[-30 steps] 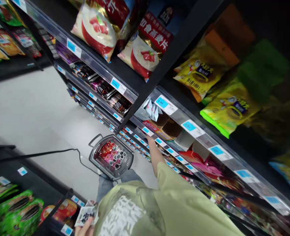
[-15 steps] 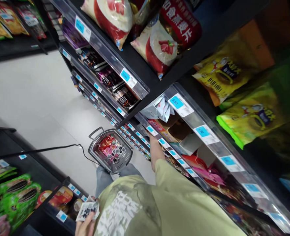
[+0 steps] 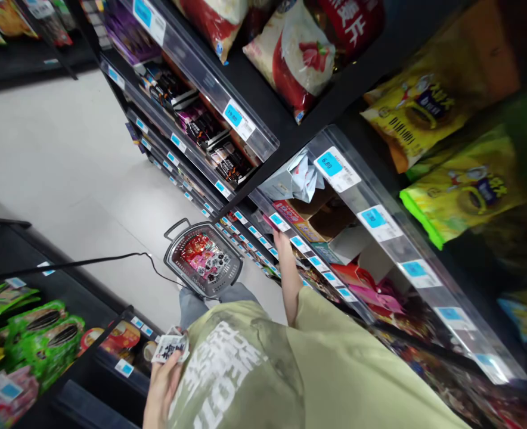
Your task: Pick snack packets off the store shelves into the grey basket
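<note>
My left hand [image 3: 166, 376], low in the view, grips small white packets [image 3: 170, 347] with dark printed characters, thumb laid over them. On the other side, my right hand [image 3: 281, 239] reaches to a lower shelf of the rack. Its fingers are mostly hidden behind a price tag [image 3: 279, 221] on the shelf edge. A pinkish sliver shows beside them; I cannot make out what it is. Close to that hand are open cardboard boxes [image 3: 310, 229] and a light blue packet [image 3: 307, 179]. A grey basket [image 3: 233, 275] holding red, pink and black-and-white packets is by my legs.
Tall dark shelving with clear price rails [image 3: 433, 283] rises on the right, bearing yellow bags [image 3: 464, 190] and oatmeal bags [image 3: 293, 62]. Another rack with green bags [image 3: 44, 333] stands at lower left. A black cord [image 3: 89, 260] crosses above the pale floor [image 3: 67, 161].
The camera view has shifted. My right hand has drawn back slightly from under the shelf edge, and a pinkish sliver now shows there. My left hand still holds the white packets.
</note>
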Demonstrator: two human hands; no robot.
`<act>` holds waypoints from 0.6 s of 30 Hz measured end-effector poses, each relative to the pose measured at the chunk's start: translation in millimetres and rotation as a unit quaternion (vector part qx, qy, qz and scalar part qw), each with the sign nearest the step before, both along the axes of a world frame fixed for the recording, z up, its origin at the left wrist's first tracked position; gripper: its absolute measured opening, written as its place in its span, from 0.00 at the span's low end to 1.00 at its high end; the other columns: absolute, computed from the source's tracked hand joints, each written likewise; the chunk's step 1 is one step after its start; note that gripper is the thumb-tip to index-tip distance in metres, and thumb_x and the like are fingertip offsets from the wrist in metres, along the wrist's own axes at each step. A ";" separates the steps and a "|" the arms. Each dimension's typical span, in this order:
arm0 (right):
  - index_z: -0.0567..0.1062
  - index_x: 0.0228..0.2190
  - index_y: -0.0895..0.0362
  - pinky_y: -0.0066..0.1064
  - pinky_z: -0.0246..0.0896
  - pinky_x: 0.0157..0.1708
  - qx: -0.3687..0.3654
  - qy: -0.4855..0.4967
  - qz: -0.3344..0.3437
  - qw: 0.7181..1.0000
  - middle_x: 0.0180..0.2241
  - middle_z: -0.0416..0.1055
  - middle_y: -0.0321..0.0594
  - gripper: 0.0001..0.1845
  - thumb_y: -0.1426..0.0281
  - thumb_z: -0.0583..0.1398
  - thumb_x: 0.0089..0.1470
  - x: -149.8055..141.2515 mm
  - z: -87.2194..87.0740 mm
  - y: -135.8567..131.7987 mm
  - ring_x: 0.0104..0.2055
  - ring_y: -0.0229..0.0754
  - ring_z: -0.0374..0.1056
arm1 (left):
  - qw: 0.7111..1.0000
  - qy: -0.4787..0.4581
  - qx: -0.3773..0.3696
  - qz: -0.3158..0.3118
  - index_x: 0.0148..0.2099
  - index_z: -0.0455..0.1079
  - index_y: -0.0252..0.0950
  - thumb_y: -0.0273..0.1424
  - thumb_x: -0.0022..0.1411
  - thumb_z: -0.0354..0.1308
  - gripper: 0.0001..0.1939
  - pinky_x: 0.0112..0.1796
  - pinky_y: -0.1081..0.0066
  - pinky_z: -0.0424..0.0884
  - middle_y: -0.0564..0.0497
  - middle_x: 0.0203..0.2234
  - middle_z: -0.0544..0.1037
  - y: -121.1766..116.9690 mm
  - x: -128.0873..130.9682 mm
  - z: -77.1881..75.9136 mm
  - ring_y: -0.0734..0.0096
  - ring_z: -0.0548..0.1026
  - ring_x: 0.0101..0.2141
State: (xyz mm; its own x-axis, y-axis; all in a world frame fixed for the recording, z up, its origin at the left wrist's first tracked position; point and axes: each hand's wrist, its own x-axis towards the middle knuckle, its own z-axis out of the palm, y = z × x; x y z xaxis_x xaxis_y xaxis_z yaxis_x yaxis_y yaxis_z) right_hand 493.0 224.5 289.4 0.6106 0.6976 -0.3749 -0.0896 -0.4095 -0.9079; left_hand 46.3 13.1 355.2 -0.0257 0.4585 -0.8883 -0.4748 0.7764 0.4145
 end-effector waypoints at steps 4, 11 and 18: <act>0.71 0.45 0.56 0.42 0.61 0.59 0.044 0.042 -0.061 0.996 0.47 0.76 0.43 0.17 0.71 0.61 0.52 -32.5 -1.7 -28.8 0.53 0.43 0.71 | 0.999 -0.028 0.019 -0.011 0.52 0.72 0.46 0.37 0.37 0.75 0.36 0.50 0.59 0.77 0.52 0.40 0.83 8.7 -7.1 -3.6 0.52 0.78 0.49; 0.70 0.44 0.55 0.42 0.65 0.56 0.132 0.196 -0.068 0.969 0.42 0.78 0.41 0.28 0.70 0.69 0.38 -92.0 20.8 -95.5 0.46 0.44 0.74 | 0.990 -0.032 0.094 -0.100 0.48 0.74 0.42 0.36 0.35 0.76 0.34 0.46 0.62 0.77 0.50 0.37 0.83 52.1 -27.4 -0.3 0.52 0.79 0.45; 0.73 0.43 0.55 0.35 0.70 0.46 0.197 0.224 -0.048 0.953 0.40 0.76 0.38 0.28 0.67 0.71 0.38 -125.2 66.1 -188.2 0.41 0.42 0.74 | 0.935 -0.078 0.189 -0.289 0.41 0.77 0.41 0.32 0.30 0.78 0.30 0.47 0.58 0.76 0.46 0.38 0.83 134.5 -18.8 8.9 0.49 0.79 0.44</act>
